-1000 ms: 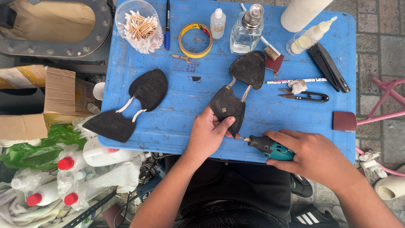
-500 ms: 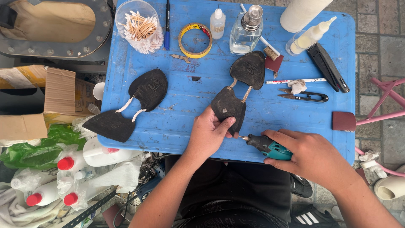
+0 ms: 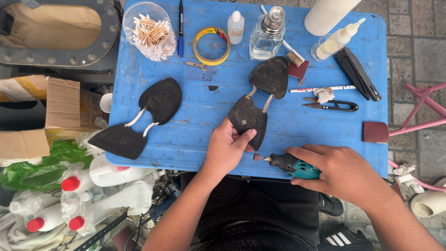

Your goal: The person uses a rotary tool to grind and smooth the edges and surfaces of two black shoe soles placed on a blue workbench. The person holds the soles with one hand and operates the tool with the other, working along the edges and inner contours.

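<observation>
Left hand (image 3: 226, 149) pinching black sole piece (image 3: 248, 118) near front edge of blue table (image 3: 195, 139), right hand (image 3: 341, 169) closed around teal rotary tool (image 3: 290, 165) at the table edge, tip just beside the sole, bare table between both sole pairs

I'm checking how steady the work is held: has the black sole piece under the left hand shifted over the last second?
No. The black sole piece under the left hand sits at the same spot relative to the scissors and the table's front edge.

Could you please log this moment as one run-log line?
left hand: pins black sole piece | right hand: grips rotary tool | blue table
</observation>
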